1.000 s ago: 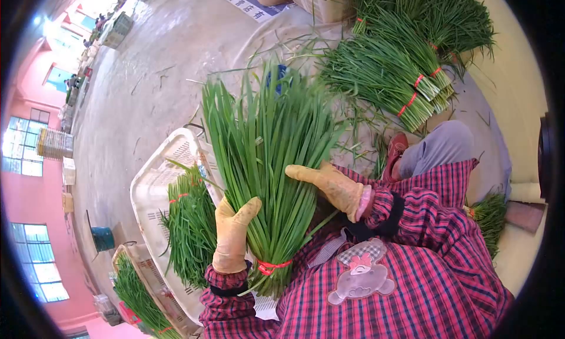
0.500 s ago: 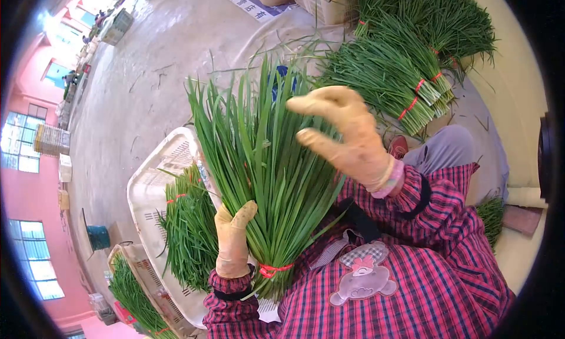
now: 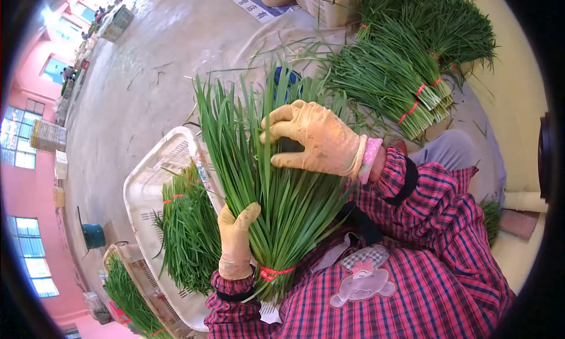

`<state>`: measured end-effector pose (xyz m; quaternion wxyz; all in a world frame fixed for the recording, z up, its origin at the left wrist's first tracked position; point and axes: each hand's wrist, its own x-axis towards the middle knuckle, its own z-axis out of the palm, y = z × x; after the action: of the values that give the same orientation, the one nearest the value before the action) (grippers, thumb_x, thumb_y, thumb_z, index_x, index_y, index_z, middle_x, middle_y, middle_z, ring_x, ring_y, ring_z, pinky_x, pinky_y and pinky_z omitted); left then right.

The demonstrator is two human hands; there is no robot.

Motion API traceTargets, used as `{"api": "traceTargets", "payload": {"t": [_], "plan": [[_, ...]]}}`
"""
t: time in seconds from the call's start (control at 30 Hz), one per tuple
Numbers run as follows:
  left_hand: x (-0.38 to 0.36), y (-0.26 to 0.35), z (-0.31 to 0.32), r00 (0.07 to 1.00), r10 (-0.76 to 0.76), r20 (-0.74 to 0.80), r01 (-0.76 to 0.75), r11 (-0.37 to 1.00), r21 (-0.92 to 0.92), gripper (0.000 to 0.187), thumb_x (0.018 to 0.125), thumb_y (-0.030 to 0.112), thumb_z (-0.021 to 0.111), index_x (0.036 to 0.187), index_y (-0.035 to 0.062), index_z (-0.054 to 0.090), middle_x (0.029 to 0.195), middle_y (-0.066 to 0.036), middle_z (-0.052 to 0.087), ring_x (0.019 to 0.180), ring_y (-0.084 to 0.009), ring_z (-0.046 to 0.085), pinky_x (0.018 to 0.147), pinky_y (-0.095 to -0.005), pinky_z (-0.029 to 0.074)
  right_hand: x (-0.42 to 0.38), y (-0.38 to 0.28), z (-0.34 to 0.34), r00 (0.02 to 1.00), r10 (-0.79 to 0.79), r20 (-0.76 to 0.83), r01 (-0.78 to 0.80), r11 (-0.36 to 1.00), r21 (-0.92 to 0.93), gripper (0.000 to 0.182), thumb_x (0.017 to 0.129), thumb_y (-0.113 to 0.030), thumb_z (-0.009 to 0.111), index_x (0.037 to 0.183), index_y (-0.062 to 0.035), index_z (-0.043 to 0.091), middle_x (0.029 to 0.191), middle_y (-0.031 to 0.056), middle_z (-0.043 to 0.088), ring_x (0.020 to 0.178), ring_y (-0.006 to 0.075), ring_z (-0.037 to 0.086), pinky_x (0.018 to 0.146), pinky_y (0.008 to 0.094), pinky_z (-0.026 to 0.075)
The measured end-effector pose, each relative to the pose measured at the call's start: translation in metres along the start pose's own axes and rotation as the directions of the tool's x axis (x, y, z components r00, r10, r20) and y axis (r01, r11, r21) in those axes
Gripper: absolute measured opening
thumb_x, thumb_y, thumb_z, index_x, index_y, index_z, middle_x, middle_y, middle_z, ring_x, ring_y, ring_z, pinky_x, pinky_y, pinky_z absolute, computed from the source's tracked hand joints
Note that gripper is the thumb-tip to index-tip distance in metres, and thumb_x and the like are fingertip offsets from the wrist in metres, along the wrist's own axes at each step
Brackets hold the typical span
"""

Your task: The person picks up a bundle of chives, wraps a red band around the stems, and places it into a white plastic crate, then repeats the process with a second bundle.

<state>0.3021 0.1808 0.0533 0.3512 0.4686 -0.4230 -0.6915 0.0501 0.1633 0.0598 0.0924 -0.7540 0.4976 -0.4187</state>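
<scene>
A large bunch of garlic chives (image 3: 288, 215), bound low down by a red band (image 3: 275, 272), stands fanned out in front of my body. My gloved left hand (image 3: 236, 240) grips its left side above the band, thumb across the leaves; its other fingers are hidden behind them. My right hand (image 3: 318, 136), also in a yellowish glove, is at the upper leaves with thumb and fingers apart. Its fingertips touch or nearly touch a few blades, and I see nothing clasped between them.
A white plastic basket (image 3: 134, 192) holding banded chives (image 3: 189, 233) stands at left, with another crate of chives (image 3: 132, 292) below it. More banded bunches (image 3: 388, 83) lie on the sheet at upper right. Loose leaves litter the floor. A light basket (image 3: 326, 6) is at the top.
My right hand has come down and left, from above the leaves into them. The left hand keeps its hold on the bunch, almost unmoved.
</scene>
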Motion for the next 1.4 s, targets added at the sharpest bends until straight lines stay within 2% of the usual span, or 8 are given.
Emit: {"api": "traceTargets", "payload": {"t": [0.17,0.4,0.73,0.87,1.0,1.17,1.27,1.4], "plan": [[0.002,-0.001,0.000,0.999,-0.020,0.035,0.019,1.000,0.017,0.032,0.085,0.007,0.068,0.116,0.0003,0.063,0.105,-0.004,0.069,0.089,-0.0119,0.064,0.082,-0.0271,0.052,0.003,0.003,0.000,0.985,0.076,0.156,-0.080,0.997,0.019,0.018,0.076,-0.022,0.073,0.089,-0.0107,0.070,0.103,0.0095,0.065,0.100,0.0305,0.060,0.088,0.0417,0.047],[0.001,-0.002,0.003,1.000,-0.016,0.002,0.016,1.000,-0.024,0.035,0.084,0.008,0.069,0.117,0.0007,0.062,0.105,-0.004,0.068,0.088,-0.0124,0.064,0.082,-0.0273,0.052,0.009,0.007,-0.018,0.975,0.058,-0.216,-0.097,0.980,-0.174,0.010,0.078,-0.016,0.071,0.083,-0.0085,0.066,0.107,0.0101,0.067,0.097,0.0303,0.063,0.086,0.0391,0.050],[0.005,-0.007,-0.008,0.998,-0.063,-0.025,0.062,0.998,-0.031,0.040,0.083,0.011,0.067,0.121,0.0004,0.059,0.104,-0.006,0.067,0.088,-0.0149,0.065,0.080,-0.0295,0.053,-0.098,0.098,-0.109,0.578,0.501,-0.644,-0.656,0.755,-0.001,0.013,0.088,-0.016,0.068,0.087,-0.0031,0.066,0.104,0.0118,0.070,0.087,0.0183,0.065,0.081,0.0289,0.052],[0.006,-0.006,-0.011,0.996,-0.084,-0.015,0.082,0.990,-0.119,0.050,0.082,0.019,0.065,0.125,-0.0027,0.052,0.109,-0.011,0.065,0.089,-0.0202,0.066,0.081,-0.0329,0.055,-0.188,0.142,-0.104,0.495,0.864,-0.096,-0.758,0.375,-0.533,0.024,0.081,-0.025,0.070,0.095,-0.0047,0.070,0.089,0.0133,0.070,0.086,0.0194,0.068,0.082,0.0333,0.052],[0.009,0.001,-0.019,0.990,-0.127,0.065,0.131,0.989,-0.064,0.047,0.084,0.016,0.063,0.126,-0.0031,0.052,0.110,-0.010,0.065,0.093,-0.0194,0.065,0.083,-0.0332,0.054,-0.139,0.063,-0.026,0.525,0.555,0.645,-0.846,0.424,0.324,0.062,0.089,-0.042,0.068,0.133,-0.0001,0.055,0.128,0.0155,0.062,0.119,0.0232,0.055,0.103,0.0336,0.042],[0.016,0.020,0.007,0.998,-0.044,0.038,0.041,0.997,0.072,0.045,0.088,0.010,0.064,0.129,-0.0016,0.051,0.112,-0.008,0.064,0.098,-0.0144,0.062,0.090,-0.0306,0.049,-0.063,-0.015,0.026,0.721,0.531,0.445,-0.588,0.130,0.798,0.051,0.090,-0.031,0.070,0.128,0.0004,0.058,0.119,0.0092,0.065,0.106,0.0173,0.059,0.093,0.0335,0.048],[0.023,0.032,0.022,0.993,-0.001,0.119,-0.051,0.899,0.435,0.049,0.082,0.002,0.071,0.128,-0.0009,0.053,0.110,-0.006,0.065,0.094,-0.0135,0.062,0.087,-0.0298,0.050,-0.050,-0.029,0.043,0.798,0.515,0.314,-0.509,0.296,0.808,0.035,0.087,-0.020,0.072,0.115,-0.0009,0.064,0.105,0.0068,0.068,0.094,0.0149,0.063,0.082,0.0331,0.052],[0.032,0.034,0.003,0.992,-0.106,0.076,0.087,0.972,0.219,0.036,0.082,0.005,0.070,0.117,-0.0003,0.062,0.104,-0.004,0.068,0.090,-0.0136,0.064,0.085,-0.0289,0.051,-0.063,-0.033,0.027,0.770,0.558,0.309,-0.553,0.342,0.760,0.028,0.086,-0.022,0.070,0.104,0.0000,0.066,0.097,0.0107,0.068,0.087,0.0181,0.064,0.076,0.0366,0.051]]}}
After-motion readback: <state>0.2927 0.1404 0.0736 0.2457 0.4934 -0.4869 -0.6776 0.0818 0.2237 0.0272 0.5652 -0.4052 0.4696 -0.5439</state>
